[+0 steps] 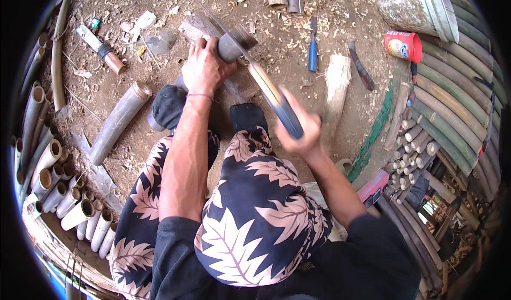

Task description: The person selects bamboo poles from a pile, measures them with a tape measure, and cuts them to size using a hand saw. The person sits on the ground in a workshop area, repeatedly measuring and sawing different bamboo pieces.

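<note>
"Where's the bamboo tube [227,50]?"
"Far centre, its left end gripped by the left hand [203,66]; the right hand [301,123] clasps a bladed tool [271,91] crossing over it."
"And around?"
"Shaving-strewn dirt floor [287,46]; cut bamboo [72,220] left, bamboo slats [452,93] right."

Floor: brown earth [364,111], uneven in tone, scattered with pale wood shavings [301,30] — densest toward the far side. Right boundary: a panel of bamboo slats [452,90], set side by side, green to tan. Below the panel: an open pole framework [443,215] — bright gaps visible. Lighting: even, with soft shadows.
</note>
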Demonstrator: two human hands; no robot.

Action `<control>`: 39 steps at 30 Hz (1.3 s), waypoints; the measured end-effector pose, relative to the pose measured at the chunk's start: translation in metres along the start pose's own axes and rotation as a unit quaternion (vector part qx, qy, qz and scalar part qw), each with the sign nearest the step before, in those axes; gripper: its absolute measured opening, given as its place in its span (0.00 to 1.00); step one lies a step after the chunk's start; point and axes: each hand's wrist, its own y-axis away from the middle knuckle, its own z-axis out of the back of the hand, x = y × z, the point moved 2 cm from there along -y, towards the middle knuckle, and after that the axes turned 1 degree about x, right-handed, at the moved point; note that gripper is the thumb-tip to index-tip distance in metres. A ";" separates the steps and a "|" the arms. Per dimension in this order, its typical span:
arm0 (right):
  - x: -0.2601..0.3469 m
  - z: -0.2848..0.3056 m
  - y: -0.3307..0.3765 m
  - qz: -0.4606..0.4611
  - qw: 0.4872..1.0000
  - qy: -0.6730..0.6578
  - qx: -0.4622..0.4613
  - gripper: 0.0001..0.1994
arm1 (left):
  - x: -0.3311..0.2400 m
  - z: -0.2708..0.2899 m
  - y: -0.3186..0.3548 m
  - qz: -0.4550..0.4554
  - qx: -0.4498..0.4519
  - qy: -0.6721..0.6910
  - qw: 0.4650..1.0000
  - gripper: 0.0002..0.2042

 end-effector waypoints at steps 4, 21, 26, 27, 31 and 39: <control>-0.002 0.023 0.036 0.063 0.996 0.063 0.015 0.30 | 0.010 0.014 0.003 0.038 0.033 0.002 0.999 0.31; 0.013 0.085 0.131 -0.034 0.993 0.067 0.091 0.31 | 0.007 0.013 0.004 0.072 0.052 -0.026 0.996 0.31; -0.015 0.038 0.059 0.064 0.994 0.085 0.035 0.30 | 0.003 0.011 0.000 0.060 0.027 -0.027 0.997 0.30; -0.009 0.008 0.014 0.029 0.997 0.066 0.008 0.30 | -0.002 0.006 -0.003 0.051 0.025 -0.015 0.998 0.30; 0.003 -0.006 -0.017 0.016 0.999 -0.030 -0.007 0.29 | 0.002 0.008 0.008 0.054 0.051 -0.013 0.997 0.30; -0.016 0.047 0.067 0.080 0.994 0.074 0.033 0.31 | 0.001 0.008 0.004 0.057 0.043 -0.025 0.997 0.31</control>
